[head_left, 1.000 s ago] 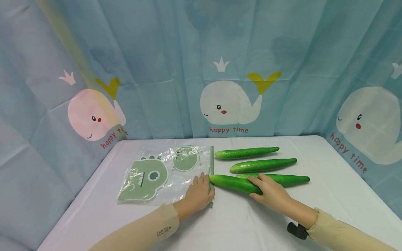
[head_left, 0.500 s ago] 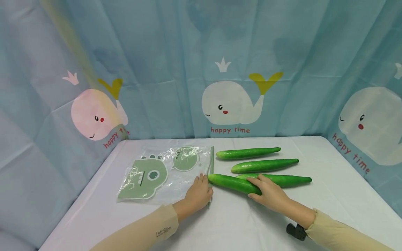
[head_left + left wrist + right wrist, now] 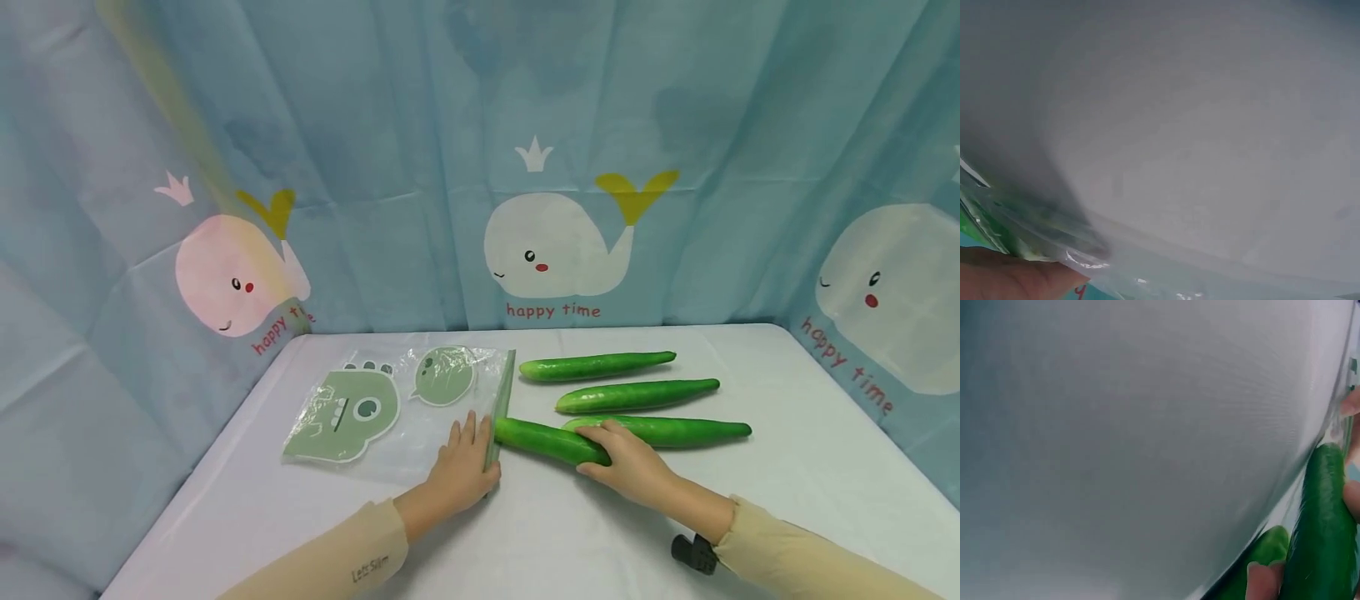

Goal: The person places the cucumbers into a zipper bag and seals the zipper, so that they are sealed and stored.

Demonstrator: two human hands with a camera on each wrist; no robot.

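Observation:
A clear plastic bag (image 3: 442, 425) with green dinosaur prints lies flat on the left, its green-edged side facing right. My left hand (image 3: 457, 467) rests on it with fairly straight fingers, the thumb near the green edge. In the left wrist view the thumb (image 3: 1022, 278) shows beside the clear film. My right hand (image 3: 630, 462) grips a cucumber (image 3: 551, 442) between thumb and fingers. This cucumber's left end is right at the green edge, close to my left fingertips. The right wrist view shows the held cucumber (image 3: 1322, 531) with fingers on both sides.
Three more cucumbers lie to the right: a far one (image 3: 596, 367), a middle one (image 3: 637, 396), and a near one (image 3: 675, 431) partly behind my right hand. A white cloth (image 3: 570, 542) covers the table. Blue curtains (image 3: 390, 167) with whale prints stand around it.
My right hand has moved slightly left with the cucumber, whose left end now overlaps the bag's green edge. My left hand has shifted a little left, and the bag's lower edge has moved slightly.

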